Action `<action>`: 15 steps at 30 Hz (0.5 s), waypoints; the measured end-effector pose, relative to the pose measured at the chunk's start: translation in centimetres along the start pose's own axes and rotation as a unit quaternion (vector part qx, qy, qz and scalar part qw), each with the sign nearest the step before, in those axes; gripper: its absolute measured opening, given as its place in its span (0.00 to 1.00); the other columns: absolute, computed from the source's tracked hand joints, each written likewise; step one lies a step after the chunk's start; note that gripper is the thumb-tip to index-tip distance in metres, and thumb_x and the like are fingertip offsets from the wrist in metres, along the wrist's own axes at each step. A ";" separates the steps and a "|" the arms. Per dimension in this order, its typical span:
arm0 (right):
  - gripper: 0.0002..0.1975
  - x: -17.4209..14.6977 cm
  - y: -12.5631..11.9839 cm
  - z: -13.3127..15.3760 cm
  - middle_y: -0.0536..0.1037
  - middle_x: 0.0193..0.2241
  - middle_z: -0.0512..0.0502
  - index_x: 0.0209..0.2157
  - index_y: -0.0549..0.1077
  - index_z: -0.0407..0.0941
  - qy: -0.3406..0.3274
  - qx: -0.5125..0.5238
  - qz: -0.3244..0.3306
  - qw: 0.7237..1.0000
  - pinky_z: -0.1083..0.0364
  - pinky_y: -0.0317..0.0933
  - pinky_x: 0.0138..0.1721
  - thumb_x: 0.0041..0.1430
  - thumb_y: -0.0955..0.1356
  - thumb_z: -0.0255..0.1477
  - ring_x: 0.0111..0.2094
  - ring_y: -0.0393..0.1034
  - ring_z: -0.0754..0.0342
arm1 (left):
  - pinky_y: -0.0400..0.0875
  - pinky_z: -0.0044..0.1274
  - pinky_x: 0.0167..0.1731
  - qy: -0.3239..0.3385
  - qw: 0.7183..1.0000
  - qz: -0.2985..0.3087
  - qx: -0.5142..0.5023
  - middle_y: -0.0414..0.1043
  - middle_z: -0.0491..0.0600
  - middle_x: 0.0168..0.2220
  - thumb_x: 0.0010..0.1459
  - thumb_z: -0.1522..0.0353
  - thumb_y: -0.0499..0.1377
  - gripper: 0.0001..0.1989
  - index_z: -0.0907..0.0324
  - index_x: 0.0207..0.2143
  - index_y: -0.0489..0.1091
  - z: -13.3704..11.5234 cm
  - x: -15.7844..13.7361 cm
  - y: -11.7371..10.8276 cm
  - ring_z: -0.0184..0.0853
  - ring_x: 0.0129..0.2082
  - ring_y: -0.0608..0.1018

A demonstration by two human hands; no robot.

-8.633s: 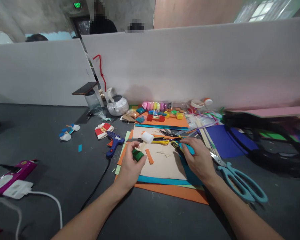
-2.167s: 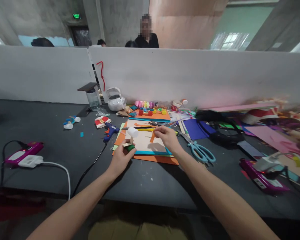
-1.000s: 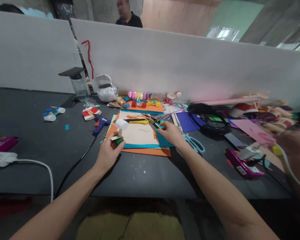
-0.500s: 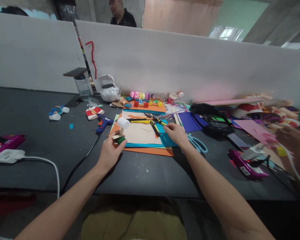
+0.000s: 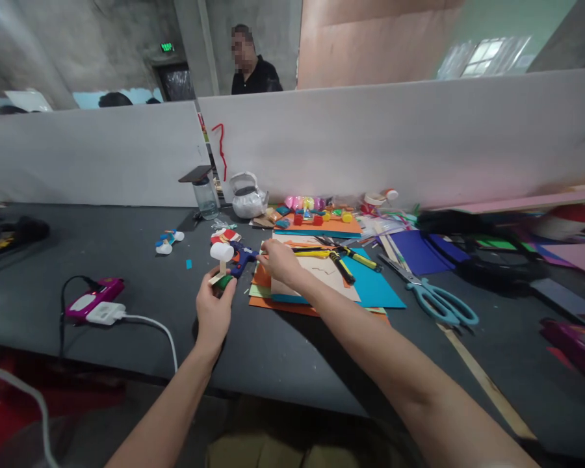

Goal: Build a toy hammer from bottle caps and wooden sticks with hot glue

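My left hand point(image 5: 214, 315) grips a small craft piece with a green base point(image 5: 223, 282), a wooden stick and a white cylinder point(image 5: 221, 251) on top. To its right, my right hand point(image 5: 280, 260) is above the left side of the stacked paper, thumb and fingers pinched together. Whether something small is between them I cannot make out. Close to those fingertips lies a blue glue gun point(image 5: 244, 257). On the paper point(image 5: 316, 276) rest black-and-yellow cutters point(image 5: 342, 268). Light-blue scissors point(image 5: 443, 302) lie to the right.
Behind the paper sit a silver kettle point(image 5: 248, 198), a water bottle point(image 5: 205, 198) and colourful clay point(image 5: 307, 203). A purple power strip point(image 5: 95, 300) with a white cable is at the left. A white partition point(image 5: 370, 143) borders the table's back; beyond it stands a person point(image 5: 256, 75).
My right hand has moved left from the cutters to beside the glue gun. My left hand still holds the craft piece. The view has turned left; the other hand at far right is gone.
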State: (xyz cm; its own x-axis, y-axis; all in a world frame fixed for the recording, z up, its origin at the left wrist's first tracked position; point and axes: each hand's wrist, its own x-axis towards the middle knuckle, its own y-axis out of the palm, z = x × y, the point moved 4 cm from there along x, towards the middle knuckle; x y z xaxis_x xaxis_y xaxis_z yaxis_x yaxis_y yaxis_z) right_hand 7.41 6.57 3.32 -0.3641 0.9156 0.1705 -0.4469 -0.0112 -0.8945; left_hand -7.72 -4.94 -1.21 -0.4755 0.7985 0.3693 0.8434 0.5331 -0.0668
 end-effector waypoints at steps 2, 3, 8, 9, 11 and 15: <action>0.15 1.4 1.6 1.8 0.73 0.49 0.42 0.49 0.71 0.42 0.009 -0.019 0.017 1.000 0.44 0.67 0.49 0.66 0.67 0.36 0.48 0.70 0.49 | 0.70 0.30 0.50 0.001 1.000 -0.015 -0.007 0.76 0.54 0.45 0.56 0.62 0.63 0.19 0.60 0.48 0.68 0.1 0.0 -0.1 0.37 0.45 0.78; 0.15 1.8 2.2 2.5 0.74 0.49 0.42 0.49 0.71 0.41 0.014 -0.024 0.029 0.999 0.44 0.67 0.49 0.66 0.67 0.36 0.47 0.71 0.49 | 0.70 0.29 0.50 0.003 1.000 -0.023 -0.011 0.75 0.54 0.45 0.56 0.62 0.63 0.20 0.60 0.49 0.68 0.0 0.0 -0.2 0.37 0.45 0.78; 0.17 2.7 4.7 4.3 0.74 0.48 0.42 0.49 0.71 0.41 0.054 -0.028 0.071 0.996 0.44 0.67 0.48 0.65 0.67 0.39 0.46 0.71 0.49 | 0.71 0.27 0.49 0.014 0.998 -0.058 -0.027 0.74 0.55 0.47 0.56 0.61 0.62 0.21 0.60 0.50 0.67 -0.3 0.1 -0.5 0.36 0.46 0.78; 0.17 2.8 5.0 4.4 0.74 0.48 0.42 0.49 0.71 0.41 0.064 -0.024 0.072 0.995 0.44 0.67 0.48 0.66 0.67 0.38 0.47 0.71 0.48 | 0.71 0.27 0.48 0.016 0.998 -0.059 -0.030 0.74 0.55 0.46 0.56 0.61 0.63 0.21 0.60 0.50 0.67 -0.3 0.2 -0.5 0.36 0.45 0.78; 0.17 2.9 5.4 4.3 0.74 0.48 0.41 0.50 0.71 0.41 0.083 -0.012 0.074 0.994 0.44 0.67 0.48 0.66 0.67 0.38 0.47 0.71 0.48 | 0.71 0.27 0.48 0.016 0.998 -0.056 -0.035 0.75 0.54 0.45 0.56 0.61 0.63 0.22 0.61 0.50 0.67 -0.4 0.2 -0.5 0.36 0.44 0.78; 0.17 2.9 5.3 3.7 0.73 0.49 0.41 0.51 0.70 0.42 0.111 0.025 0.073 0.991 0.45 0.68 0.47 0.66 0.67 0.36 0.47 0.71 0.49 | 0.71 0.28 0.49 0.017 0.997 -0.056 -0.047 0.75 0.54 0.44 0.55 0.61 0.64 0.22 0.61 0.49 0.68 -0.5 0.1 -0.5 0.36 0.44 0.78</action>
State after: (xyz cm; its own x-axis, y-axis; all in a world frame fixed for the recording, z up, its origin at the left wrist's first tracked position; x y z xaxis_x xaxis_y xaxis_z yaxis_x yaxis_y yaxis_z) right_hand 0.94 7.69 0.62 -0.2407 0.9688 -0.0596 -0.4443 -0.1646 -0.8806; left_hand -8.01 -5.27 -0.63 -0.5603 0.7250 0.4005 0.8061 0.5884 0.0628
